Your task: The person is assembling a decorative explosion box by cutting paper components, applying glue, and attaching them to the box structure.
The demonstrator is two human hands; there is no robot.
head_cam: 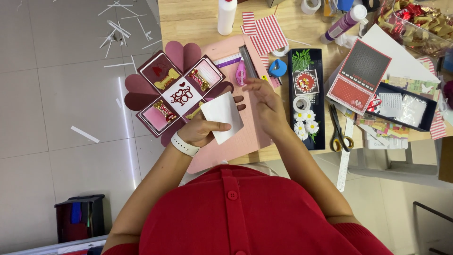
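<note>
My left hand (200,128) grips a small white card (222,115) by its lower left edge, holding it over the pink cutting mat (245,137). My right hand (266,105) hovers just right of the card, fingers spread, empty, with fingertips near the card's upper right corner. An unfolded red and pink paper box (177,92) with heart-shaped flaps and wrapped candies lies flat to the left of the card, overhanging the table edge. A pink tape dispenser (241,72) and a grey ruler (248,60) rest on the mat above my hands.
A black tray (322,101) with paper daisies, a tape roll and a round ornament sits right of the mat. Scissors (338,130), a white ruler, a red card (358,75), glue bottles (226,16) and striped paper (269,33) crowd the wooden table. Paper scraps litter the tiled floor.
</note>
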